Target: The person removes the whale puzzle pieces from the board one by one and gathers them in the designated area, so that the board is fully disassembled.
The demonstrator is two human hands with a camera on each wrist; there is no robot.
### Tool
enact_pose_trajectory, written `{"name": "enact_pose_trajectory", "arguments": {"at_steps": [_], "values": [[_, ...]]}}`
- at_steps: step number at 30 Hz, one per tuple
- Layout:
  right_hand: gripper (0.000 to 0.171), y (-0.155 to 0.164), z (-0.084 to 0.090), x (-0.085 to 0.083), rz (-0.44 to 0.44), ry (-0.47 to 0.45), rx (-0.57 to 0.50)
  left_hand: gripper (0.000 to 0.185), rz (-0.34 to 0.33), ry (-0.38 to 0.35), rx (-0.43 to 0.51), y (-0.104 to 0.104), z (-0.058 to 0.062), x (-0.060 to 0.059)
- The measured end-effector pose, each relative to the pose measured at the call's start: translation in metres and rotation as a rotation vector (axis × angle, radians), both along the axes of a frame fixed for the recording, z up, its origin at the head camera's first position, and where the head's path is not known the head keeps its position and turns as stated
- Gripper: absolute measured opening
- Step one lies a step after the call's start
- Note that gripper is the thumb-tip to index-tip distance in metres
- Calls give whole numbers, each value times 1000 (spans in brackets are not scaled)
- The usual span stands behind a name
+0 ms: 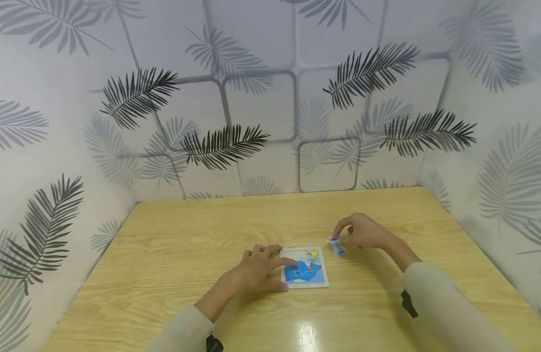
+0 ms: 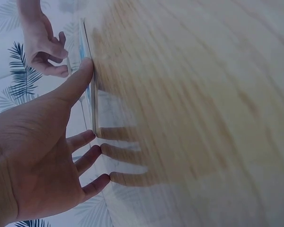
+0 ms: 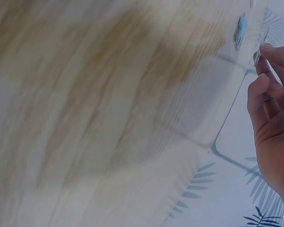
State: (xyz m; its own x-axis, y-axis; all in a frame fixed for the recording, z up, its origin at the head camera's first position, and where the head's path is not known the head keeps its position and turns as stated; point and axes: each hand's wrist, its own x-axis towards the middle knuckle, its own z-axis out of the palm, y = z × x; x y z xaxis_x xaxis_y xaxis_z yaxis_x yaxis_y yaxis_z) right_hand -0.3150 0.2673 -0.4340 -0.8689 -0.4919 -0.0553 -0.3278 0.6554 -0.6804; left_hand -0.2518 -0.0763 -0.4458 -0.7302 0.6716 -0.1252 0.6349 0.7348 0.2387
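Note:
A small square puzzle board with a pale rim lies flat on the table, showing a blue whale picture and a yellow sun. Its upper left part looks pale and bare. My left hand lies at the board's left side, index finger reaching over the picture and thumb at the near left corner. In the left wrist view the board appears edge-on beside the thumb. My right hand pinches a thin puzzle piece between thumb and fingers. Just below it, another bluish piece lies on the table.
The wood-grain table meets pale walls with a leaf pattern at its back and sides. Light glares on the tabletop near the front. Both forearms come in from the front in light sleeves.

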Motion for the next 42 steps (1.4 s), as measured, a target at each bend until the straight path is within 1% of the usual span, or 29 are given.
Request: {"name": "enact_pose_trajectory", "arguments": {"at_steps": [5, 10, 15, 19, 23, 28, 35, 38, 40, 42], "values": [[15, 15, -3, 2, -13, -2, 11, 59, -13, 3, 6, 0, -1, 0], [18, 32, -6, 3, -38, -9, 16, 60, -21, -5, 14, 0, -2, -1], [18, 40, -9, 3, -34, -12, 10, 59, 0, -25, 22, -1, 0, -1], [19, 42, -10, 3, -48, -9, 14, 58, 7, -40, 33, -2, 0, -1], [22, 45, -13, 4, -31, 23, 40, 59, -5, -49, 33, -1, -1, -1], [23, 45, -12, 2, 7, 50, 52, 59, -11, -12, 13, 0, 1, -2], [20, 43, -9, 4, 29, 50, 50, 58, -10, -21, 19, 0, 2, -3], [16, 41, -9, 3, 27, 57, 59, 58, -22, -9, 25, -1, 0, -3], [14, 39, -10, 2, 20, 61, 65, 58, -25, 0, 30, -2, -4, -4], [8, 36, -9, 2, 17, 70, 66, 58, -30, 17, 34, -3, -8, -5]]}}
